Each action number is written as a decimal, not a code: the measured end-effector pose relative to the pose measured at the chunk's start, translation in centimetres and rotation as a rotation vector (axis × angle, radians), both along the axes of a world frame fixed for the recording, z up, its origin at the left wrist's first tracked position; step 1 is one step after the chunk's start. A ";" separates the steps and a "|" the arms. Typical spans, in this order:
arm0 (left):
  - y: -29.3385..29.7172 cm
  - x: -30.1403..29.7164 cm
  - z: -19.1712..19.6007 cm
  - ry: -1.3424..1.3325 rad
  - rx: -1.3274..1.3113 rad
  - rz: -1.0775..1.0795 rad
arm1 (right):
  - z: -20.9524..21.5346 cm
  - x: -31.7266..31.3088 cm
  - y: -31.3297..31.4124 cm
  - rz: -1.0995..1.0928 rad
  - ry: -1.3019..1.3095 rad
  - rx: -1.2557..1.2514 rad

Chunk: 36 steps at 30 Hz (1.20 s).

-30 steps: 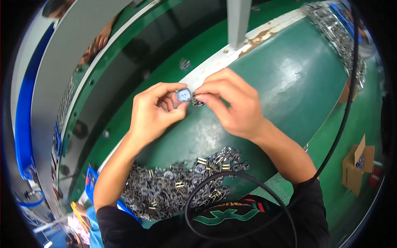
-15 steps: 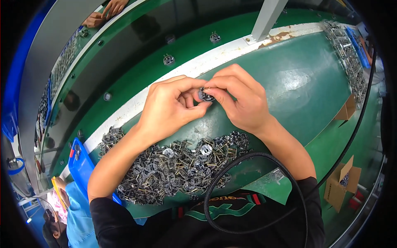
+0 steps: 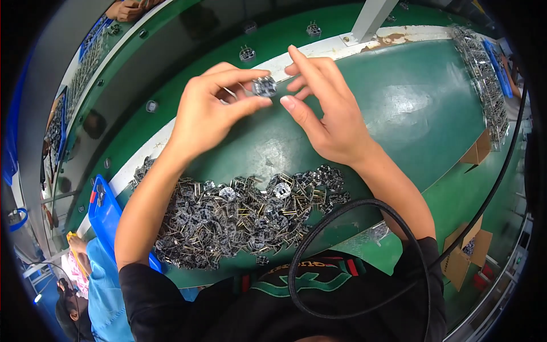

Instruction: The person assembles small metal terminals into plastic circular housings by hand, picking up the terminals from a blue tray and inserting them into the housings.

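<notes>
1. Green table [image 3: 399, 108]: your heap of pronged parts [image 3: 228, 222] is big, so plenty left, I'd say.
2. Green strip [image 3: 285, 35] beyond: some similar parts [image 3: 247, 53], maybe done.
3. Your right hand [image 3: 330, 114]: fingers spread, holding nothing.
4. Your left hand [image 3: 208, 105]: pinching one dark part [image 3: 264, 86] near the table's far edge; can't tell if it's finished.

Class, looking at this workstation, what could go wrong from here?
The left hand pinches the small part between thumb and fingertips, so it might slip.

Parts in the heap lie jumbled, so their thin pins could tangle or bend.

The black cable crosses the right forearm in this view; it might snag.
</notes>
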<state>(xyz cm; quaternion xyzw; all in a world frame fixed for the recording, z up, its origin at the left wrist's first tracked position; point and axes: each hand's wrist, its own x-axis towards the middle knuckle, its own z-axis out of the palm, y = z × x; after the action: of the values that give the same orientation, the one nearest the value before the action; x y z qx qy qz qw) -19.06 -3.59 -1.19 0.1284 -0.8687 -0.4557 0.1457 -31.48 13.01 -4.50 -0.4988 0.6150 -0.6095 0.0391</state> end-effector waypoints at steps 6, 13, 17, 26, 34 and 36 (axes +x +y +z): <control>-5.5 1.7 -3.5 -0.018 0.113 0.322 | 1.0 -0.8 2.0 0.431 0.435 0.516; -9.3 2.4 -5.3 -0.227 -0.386 0.343 | 1.2 -0.3 2.3 0.719 0.323 0.719; -8.8 1.0 -3.3 -0.290 -0.396 0.425 | 1.8 -0.6 2.4 0.616 0.222 0.740; -11.7 -14.0 -3.4 0.071 -0.894 -0.208 | 1.3 -3.5 1.6 0.737 -0.913 0.220; -12.1 -15.8 -2.2 -0.376 -0.724 -0.306 | 0.3 -5.0 1.4 0.599 -0.790 0.071; -12.5 -15.0 -2.9 -0.221 -0.563 -0.260 | 0.6 -5.0 1.4 0.471 -0.784 0.113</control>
<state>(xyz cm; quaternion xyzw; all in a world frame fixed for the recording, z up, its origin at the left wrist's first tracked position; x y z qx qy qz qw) -34.04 -16.08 -4.07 0.0196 -0.9803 -0.1956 0.0211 -36.50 14.41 -3.92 -0.3538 0.4562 -0.6921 0.4333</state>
